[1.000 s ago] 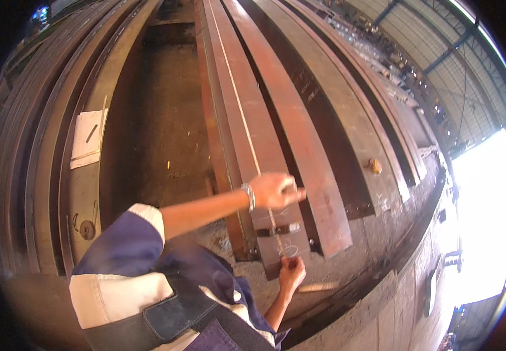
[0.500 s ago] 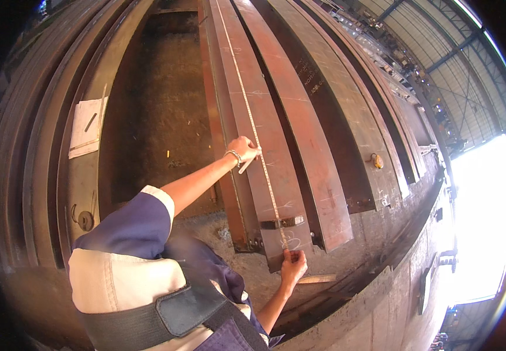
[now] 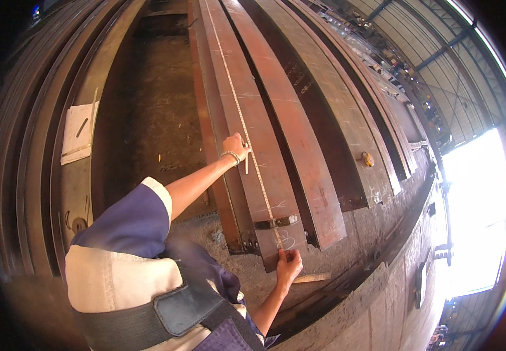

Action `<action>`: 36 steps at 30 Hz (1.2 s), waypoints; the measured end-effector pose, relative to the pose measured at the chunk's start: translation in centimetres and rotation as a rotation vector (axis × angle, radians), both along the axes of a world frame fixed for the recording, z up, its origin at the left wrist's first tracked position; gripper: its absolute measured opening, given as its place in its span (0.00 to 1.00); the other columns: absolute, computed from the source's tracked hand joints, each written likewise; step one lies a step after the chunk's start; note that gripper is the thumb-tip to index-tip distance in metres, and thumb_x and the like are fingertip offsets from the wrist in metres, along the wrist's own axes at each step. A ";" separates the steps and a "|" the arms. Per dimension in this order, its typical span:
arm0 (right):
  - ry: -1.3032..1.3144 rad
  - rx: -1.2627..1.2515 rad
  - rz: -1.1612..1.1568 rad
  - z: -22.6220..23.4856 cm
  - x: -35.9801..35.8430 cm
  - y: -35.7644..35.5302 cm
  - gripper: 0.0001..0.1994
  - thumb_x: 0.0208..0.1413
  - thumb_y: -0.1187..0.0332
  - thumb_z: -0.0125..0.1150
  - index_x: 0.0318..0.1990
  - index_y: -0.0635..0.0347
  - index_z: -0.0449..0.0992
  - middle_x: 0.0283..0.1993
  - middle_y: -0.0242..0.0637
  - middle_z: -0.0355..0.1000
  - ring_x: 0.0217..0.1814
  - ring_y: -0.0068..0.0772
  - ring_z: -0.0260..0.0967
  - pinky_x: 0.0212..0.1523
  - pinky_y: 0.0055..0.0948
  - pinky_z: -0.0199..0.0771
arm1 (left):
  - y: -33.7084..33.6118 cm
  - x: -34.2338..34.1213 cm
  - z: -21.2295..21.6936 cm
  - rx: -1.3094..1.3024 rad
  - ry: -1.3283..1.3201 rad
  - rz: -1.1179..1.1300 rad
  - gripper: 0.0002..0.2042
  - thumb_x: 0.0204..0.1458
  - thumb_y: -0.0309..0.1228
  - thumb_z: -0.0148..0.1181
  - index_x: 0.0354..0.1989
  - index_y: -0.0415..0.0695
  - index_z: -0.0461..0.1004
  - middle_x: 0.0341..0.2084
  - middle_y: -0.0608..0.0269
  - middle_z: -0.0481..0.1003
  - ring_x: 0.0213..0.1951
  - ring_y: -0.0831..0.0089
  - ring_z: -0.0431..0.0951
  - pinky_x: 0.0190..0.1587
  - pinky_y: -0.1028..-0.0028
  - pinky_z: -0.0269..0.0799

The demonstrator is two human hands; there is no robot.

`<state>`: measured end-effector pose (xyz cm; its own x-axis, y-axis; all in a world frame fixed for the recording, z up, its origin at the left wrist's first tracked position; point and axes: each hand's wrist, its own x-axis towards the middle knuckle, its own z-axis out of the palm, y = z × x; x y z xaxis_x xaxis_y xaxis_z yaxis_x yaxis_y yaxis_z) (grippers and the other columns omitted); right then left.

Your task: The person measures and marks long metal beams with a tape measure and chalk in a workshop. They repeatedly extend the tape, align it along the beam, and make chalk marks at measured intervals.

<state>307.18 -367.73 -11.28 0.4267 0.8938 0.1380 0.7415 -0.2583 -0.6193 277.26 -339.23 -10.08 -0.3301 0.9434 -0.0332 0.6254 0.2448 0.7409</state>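
A long rust-brown steel beam (image 3: 264, 134) runs away from me, with a yellow measuring tape (image 3: 247, 126) stretched along its top. My left hand (image 3: 235, 147) reaches out over the beam beside the tape. It wears a wrist bracelet and grips a short white chalk stick (image 3: 246, 166) that points down at the steel. My right hand (image 3: 288, 266) rests at the beam's near end and pins the tape's end there, next to white chalk scribbles (image 3: 285, 241). A dark clamp band (image 3: 276, 222) crosses the beam just above that hand.
More long steel beams (image 3: 317, 117) lie parallel on the right, one with a small yellow object (image 3: 368, 159) on it. White papers (image 3: 77, 131) sit on a plate to the left. A wooden strip (image 3: 311, 278) lies by my right hand. Bright daylight enters at right.
My left hand has moved away from my right hand, up along the beam beside the tape, then held still. My right hand stays at the beam's near end.
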 end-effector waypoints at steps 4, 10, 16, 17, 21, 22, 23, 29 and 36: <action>-0.136 0.105 -0.056 -2.1 1.2 -0.8 0.13 0.43 0.66 0.73 0.25 0.64 0.74 0.19 0.40 0.71 0.21 0.35 0.68 0.28 0.32 0.68 | -0.8 1.8 -0.5 0.131 0.145 -0.108 0.25 0.40 0.41 0.73 0.37 0.37 0.68 0.28 0.46 0.77 0.36 0.49 0.80 0.39 0.57 0.75; -0.071 0.059 0.027 1.2 -0.6 0.2 0.13 0.43 0.62 0.72 0.27 0.61 0.75 0.26 0.39 0.72 0.30 0.40 0.70 0.32 0.36 0.69 | -0.4 0.7 -2.2 0.236 0.160 -0.122 0.22 0.43 0.36 0.70 0.37 0.41 0.62 0.27 0.47 0.76 0.35 0.45 0.77 0.37 0.53 0.72; -0.050 -0.048 -0.004 1.7 -0.1 -0.3 0.13 0.44 0.60 0.71 0.29 0.58 0.76 0.31 0.36 0.73 0.38 0.39 0.70 0.39 0.36 0.69 | -3.0 2.5 0.6 0.338 0.163 -0.128 0.18 0.49 0.40 0.65 0.36 0.42 0.65 0.24 0.54 0.75 0.33 0.52 0.78 0.35 0.56 0.72; -0.048 -0.056 -0.005 1.6 -0.2 -0.2 0.13 0.44 0.60 0.71 0.30 0.58 0.76 0.32 0.37 0.73 0.38 0.39 0.70 0.40 0.36 0.69 | -3.9 2.9 2.0 0.365 0.101 -0.206 0.18 0.49 0.42 0.64 0.35 0.42 0.66 0.24 0.55 0.75 0.32 0.54 0.78 0.34 0.58 0.72; 0.019 -0.098 0.027 1.6 -1.2 1.1 0.13 0.44 0.60 0.71 0.30 0.58 0.76 0.32 0.38 0.74 0.38 0.40 0.71 0.39 0.36 0.70 | -7.7 4.9 8.7 0.303 -0.145 -0.488 0.20 0.51 0.48 0.62 0.35 0.41 0.73 0.25 0.58 0.78 0.31 0.64 0.80 0.34 0.65 0.75; 0.010 -0.106 0.005 2.8 -1.1 0.5 0.13 0.44 0.60 0.71 0.30 0.58 0.76 0.32 0.38 0.74 0.37 0.40 0.71 0.39 0.36 0.70 | -8.2 6.3 9.4 0.303 -0.183 -0.605 0.22 0.51 0.49 0.62 0.37 0.40 0.73 0.27 0.57 0.78 0.31 0.64 0.80 0.34 0.66 0.75; 0.029 -0.105 -0.004 3.1 -0.9 0.1 0.13 0.44 0.60 0.71 0.30 0.59 0.77 0.32 0.39 0.74 0.37 0.40 0.72 0.38 0.36 0.71 | -9.0 7.6 10.1 0.305 -0.188 -0.714 0.23 0.51 0.50 0.62 0.40 0.39 0.73 0.29 0.55 0.79 0.32 0.64 0.81 0.35 0.67 0.76; -0.019 -0.048 0.039 2.6 -0.5 0.3 0.13 0.44 0.60 0.71 0.30 0.59 0.77 0.29 0.41 0.74 0.33 0.42 0.73 0.35 0.38 0.71 | -13.9 11.9 11.7 0.222 0.136 -1.013 0.35 0.45 0.59 0.62 0.49 0.38 0.70 0.44 0.46 0.75 0.47 0.54 0.77 0.49 0.60 0.71; -0.015 -0.073 0.046 2.1 -0.3 0.5 0.14 0.43 0.58 0.70 0.28 0.59 0.78 0.29 0.42 0.74 0.35 0.44 0.72 0.37 0.38 0.72 | -15.3 14.1 11.7 0.063 0.445 -0.967 0.24 0.44 0.45 0.66 0.42 0.41 0.69 0.33 0.47 0.78 0.37 0.49 0.80 0.42 0.54 0.73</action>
